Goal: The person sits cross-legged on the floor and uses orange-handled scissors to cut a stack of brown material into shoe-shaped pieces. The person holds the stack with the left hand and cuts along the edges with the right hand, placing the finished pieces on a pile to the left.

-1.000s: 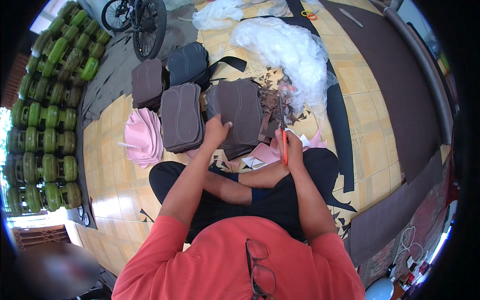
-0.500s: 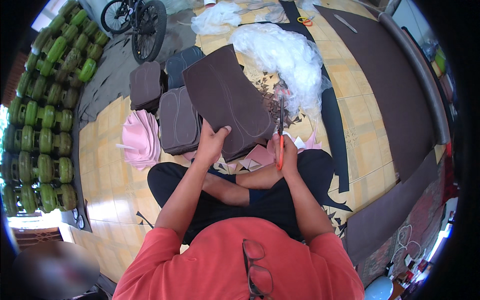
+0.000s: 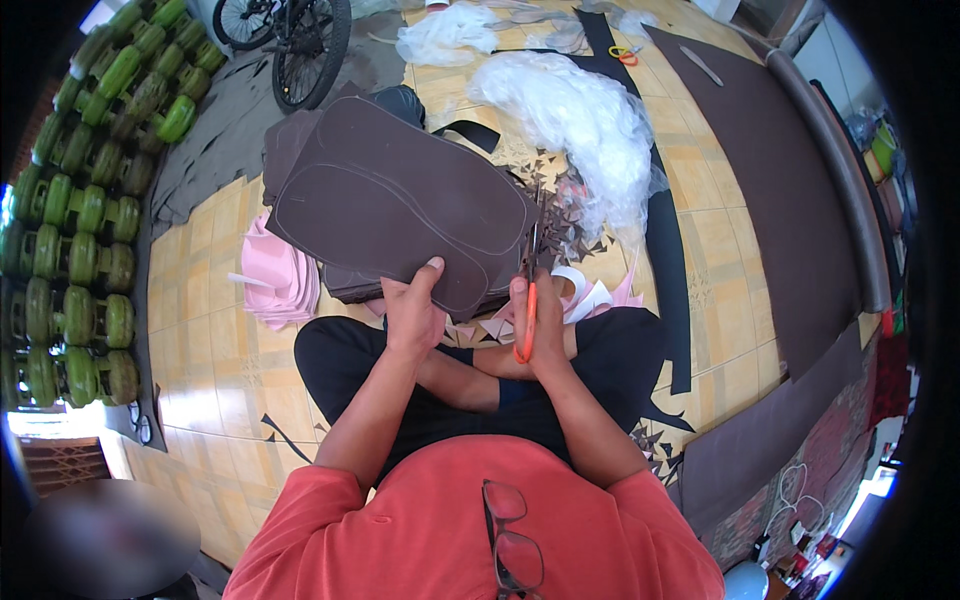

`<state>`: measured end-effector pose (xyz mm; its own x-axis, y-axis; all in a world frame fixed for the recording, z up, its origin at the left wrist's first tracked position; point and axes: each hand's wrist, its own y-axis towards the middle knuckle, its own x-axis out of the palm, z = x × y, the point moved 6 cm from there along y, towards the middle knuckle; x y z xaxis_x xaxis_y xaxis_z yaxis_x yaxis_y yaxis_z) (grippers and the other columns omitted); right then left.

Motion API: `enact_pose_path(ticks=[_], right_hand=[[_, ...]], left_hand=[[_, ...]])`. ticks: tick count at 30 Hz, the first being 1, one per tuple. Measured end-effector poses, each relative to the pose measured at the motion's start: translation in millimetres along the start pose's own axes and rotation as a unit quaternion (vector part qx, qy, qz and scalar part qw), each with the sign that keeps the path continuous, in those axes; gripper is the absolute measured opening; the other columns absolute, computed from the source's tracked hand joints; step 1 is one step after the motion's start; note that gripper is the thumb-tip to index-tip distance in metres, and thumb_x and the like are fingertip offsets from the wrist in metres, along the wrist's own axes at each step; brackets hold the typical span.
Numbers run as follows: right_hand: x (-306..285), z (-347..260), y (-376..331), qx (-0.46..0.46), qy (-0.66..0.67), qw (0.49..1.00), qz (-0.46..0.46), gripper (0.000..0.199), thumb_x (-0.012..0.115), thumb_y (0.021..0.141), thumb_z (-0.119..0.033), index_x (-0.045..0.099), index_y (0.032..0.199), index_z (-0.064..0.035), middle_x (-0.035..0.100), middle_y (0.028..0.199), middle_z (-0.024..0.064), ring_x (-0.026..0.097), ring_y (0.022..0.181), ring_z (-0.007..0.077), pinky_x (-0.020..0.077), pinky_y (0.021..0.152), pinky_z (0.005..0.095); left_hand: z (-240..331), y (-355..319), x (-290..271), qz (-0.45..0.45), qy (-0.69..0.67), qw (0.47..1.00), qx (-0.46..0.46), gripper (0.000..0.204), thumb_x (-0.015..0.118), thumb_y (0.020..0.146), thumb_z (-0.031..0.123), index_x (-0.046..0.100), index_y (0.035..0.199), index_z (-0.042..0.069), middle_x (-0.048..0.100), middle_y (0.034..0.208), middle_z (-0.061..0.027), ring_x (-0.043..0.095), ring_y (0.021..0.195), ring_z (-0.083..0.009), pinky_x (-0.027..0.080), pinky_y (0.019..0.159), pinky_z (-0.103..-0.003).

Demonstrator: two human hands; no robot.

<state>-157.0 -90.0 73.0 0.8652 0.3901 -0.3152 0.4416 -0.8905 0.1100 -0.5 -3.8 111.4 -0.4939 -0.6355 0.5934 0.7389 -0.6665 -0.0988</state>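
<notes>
My left hand (image 3: 415, 308) pinches the lower edge of a dark brown sheet (image 3: 390, 190), thumb on top. Pale curved outlines are drawn on the sheet, which hangs tilted over the stacks in front of me. In my right hand (image 3: 540, 312) is a pair of scissors (image 3: 531, 300) with orange handles, blades pointing away from me along the sheet's right edge. Whether the blades are parted is hard to make out. Beneath the sheet lies a stack of similar brown pieces (image 3: 350, 283), mostly covered.
Pink folded pieces (image 3: 275, 275) lie at left, small dark offcuts (image 3: 560, 215) beyond the scissors. Clear plastic wrap (image 3: 570, 120) and a black strip (image 3: 668, 280) are further right. A large brown roll (image 3: 770, 170) borders the right side; green gas cylinders (image 3: 85, 240) stand left, a bicycle (image 3: 300, 50) behind.
The brown sheet has turned counterclockwise and swung left, covering more of the stacks. A dark curved strip now shows beside its far edge. My right hand with the scissors has shifted left.
</notes>
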Motion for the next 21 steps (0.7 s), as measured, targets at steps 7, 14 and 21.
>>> enact_pose_path(ticks=[7,14,21], right_hand=[[-4,-25,6,-0.049,0.025,0.998,0.023,0.037,0.052,0.097,-0.034,0.051,0.093,0.0035,0.056,0.076,0.0206,0.056,0.071,0.0361,0.0444,0.067,0.0416],[-15,-21,4,-0.038,0.024,0.996,-0.081,0.037,0.054,0.097,-0.036,0.056,0.087,-0.0004,0.059,0.066,0.0121,0.058,0.064,0.0191,0.0430,0.058,0.0327],[-19,10,-6,0.001,-0.013,0.990,-0.137,0.041,0.055,0.096,-0.037,0.058,0.080,0.0003,0.057,0.061,0.0143,0.056,0.060,0.0251,0.0434,0.058,0.0370]], left_hand=[[2,-7,4,-0.008,-0.015,1.000,0.002,0.050,0.052,0.084,-0.007,0.041,0.131,0.004,0.053,0.122,-0.0121,0.057,0.111,-0.0253,0.049,0.095,-0.039],[18,11,-12,-0.008,0.018,1.000,0.019,0.042,0.055,0.082,-0.007,0.047,0.123,0.001,0.056,0.116,-0.0099,0.057,0.106,-0.0207,0.046,0.093,-0.035],[28,32,-25,-0.048,0.110,0.993,-0.006,0.040,0.056,0.080,-0.006,0.050,0.119,-0.001,0.059,0.110,-0.0086,0.058,0.102,-0.0190,0.046,0.090,-0.032]])
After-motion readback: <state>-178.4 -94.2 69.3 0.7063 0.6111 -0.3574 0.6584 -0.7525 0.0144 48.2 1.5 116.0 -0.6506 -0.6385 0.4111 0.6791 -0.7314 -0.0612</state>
